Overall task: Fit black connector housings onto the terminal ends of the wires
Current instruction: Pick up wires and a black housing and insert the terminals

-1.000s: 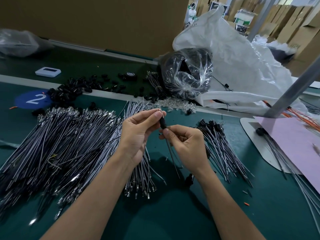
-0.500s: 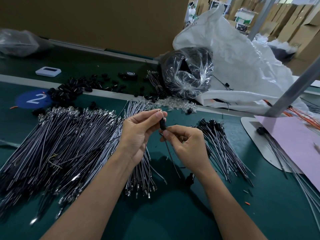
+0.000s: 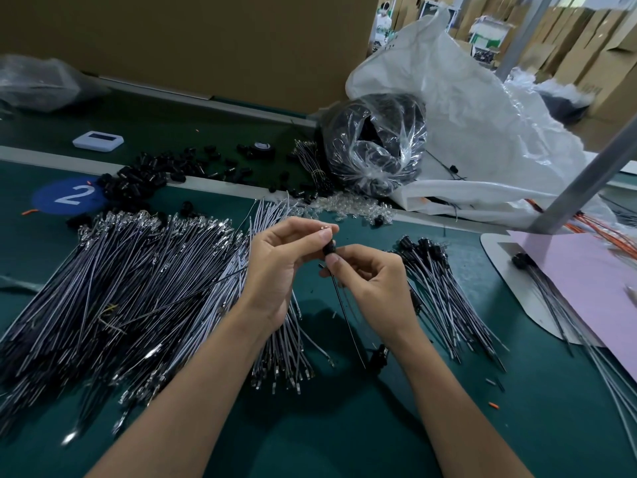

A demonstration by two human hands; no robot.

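Note:
Both hands meet above the green table's middle. My left hand [image 3: 284,260] pinches a small black connector housing [image 3: 329,248] between thumb and fingers, with a metal terminal tip showing at its fingertips. My right hand [image 3: 370,282] pinches the thin dark wire [image 3: 346,319] just below the housing; the wire hangs down to the table. A big spread of grey wires [image 3: 113,291] with metal terminals lies to the left. Wires with black housings on them [image 3: 437,281] lie in a pile to the right. Loose black housings [image 3: 138,177] sit at the back left.
A clear bag of black parts [image 3: 375,143] and a large white sack [image 3: 482,132] stand at the back. Clear small parts [image 3: 344,205] lie by the belt's edge. A pink sheet [image 3: 586,281] on a white board, a slanted metal post [image 3: 586,177] and a white device [image 3: 98,141] are also there.
The hands have barely moved. My right fingers have shifted slightly up the wire toward the housing.

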